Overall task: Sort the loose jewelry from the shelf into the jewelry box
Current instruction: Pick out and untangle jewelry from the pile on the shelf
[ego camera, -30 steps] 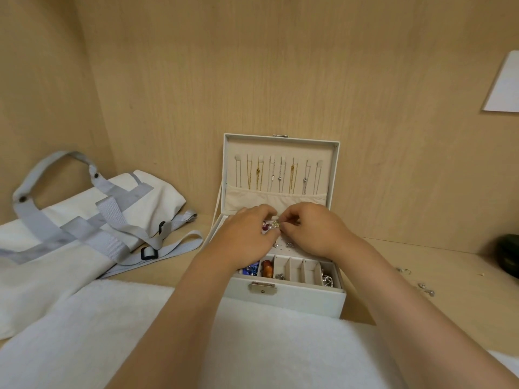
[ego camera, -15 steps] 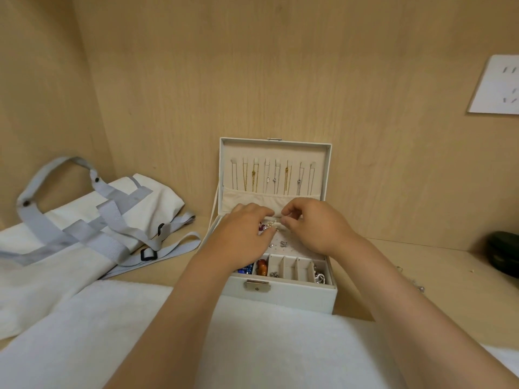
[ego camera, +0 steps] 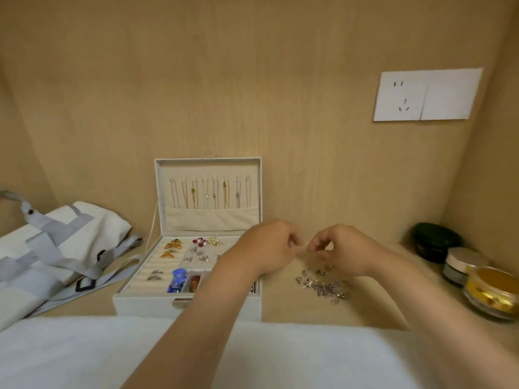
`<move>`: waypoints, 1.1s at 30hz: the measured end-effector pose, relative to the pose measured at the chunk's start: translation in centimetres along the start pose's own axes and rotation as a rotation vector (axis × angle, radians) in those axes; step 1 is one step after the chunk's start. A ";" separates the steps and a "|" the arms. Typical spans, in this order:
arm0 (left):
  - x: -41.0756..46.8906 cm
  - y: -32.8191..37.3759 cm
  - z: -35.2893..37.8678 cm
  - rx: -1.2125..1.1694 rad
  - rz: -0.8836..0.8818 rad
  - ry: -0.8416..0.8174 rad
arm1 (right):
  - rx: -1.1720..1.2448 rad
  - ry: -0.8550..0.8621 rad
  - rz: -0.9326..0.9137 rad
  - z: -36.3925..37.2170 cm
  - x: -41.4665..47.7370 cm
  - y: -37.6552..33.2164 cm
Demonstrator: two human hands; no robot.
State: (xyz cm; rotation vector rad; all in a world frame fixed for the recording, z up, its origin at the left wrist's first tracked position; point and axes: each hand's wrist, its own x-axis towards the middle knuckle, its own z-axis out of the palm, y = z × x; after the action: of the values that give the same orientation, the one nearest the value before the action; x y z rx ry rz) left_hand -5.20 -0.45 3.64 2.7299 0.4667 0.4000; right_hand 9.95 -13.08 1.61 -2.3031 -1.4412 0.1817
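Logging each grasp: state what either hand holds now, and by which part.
Cannot tell. Left hand and right hand curl their fingertips close together near the loose jewelry; any small piece pinched there is blurred.

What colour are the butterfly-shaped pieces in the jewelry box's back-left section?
Amber orange; the butterfly-shaped pieces show clearly in the head view.

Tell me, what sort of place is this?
Probably a home, inside a wooden shelf nook: wood panels close the back and sides, a wall socket is set in the back, and a jewelry box, canvas bag and cosmetic jars sit on the shelf.
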 end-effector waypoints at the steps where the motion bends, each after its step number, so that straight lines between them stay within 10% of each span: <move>1: 0.5 0.5 0.6 0.028 -0.023 -0.064 | 0.012 -0.010 0.010 0.2 -0.1 0.7; 15: 2.0 -1.0 4.2 0.204 -0.104 -0.238 | 0.075 -0.136 -0.060 3.0 1.8 1.4; 33: 1.9 -1.2 3.1 0.118 -0.041 -0.072 | 0.440 0.021 0.008 2.2 1.7 1.3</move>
State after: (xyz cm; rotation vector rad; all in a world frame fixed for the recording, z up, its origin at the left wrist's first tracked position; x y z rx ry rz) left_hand -2.79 0.39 0.83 2.8315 0.5421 0.2700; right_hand 11.10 -11.48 -0.77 -1.9452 -1.2351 0.4289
